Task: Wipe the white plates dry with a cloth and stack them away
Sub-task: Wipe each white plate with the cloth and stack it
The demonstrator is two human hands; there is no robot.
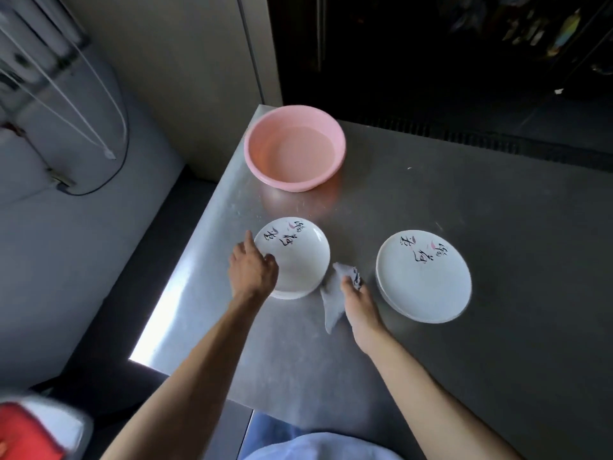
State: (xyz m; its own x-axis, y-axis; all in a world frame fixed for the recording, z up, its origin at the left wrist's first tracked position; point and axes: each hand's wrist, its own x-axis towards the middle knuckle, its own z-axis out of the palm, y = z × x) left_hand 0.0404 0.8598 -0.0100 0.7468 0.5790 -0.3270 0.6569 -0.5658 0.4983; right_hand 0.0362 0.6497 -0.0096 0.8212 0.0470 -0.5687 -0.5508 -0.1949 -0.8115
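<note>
Two piles of white plates with black brush writing lie on a steel table (pixel 497 360). The left pile (pixel 300 257) is near the table's left edge, and the right pile (pixel 428 283) is about a hand's width away. My left hand (pixel 253 268) holds the top left plate at its near-left rim, thumb over the edge and forefinger stretched along the rim. Between the piles, my right hand (pixel 360 305) grips a crumpled grey cloth (pixel 333 303), which hangs down to the tabletop.
A pink plastic basin (pixel 252 151) holding water stands at the table's far left corner. The table's left edge drops to a dark floor. A red and white object (pixel 30 429) lies at the lower left. A dark area lies beyond the table's far side.
</note>
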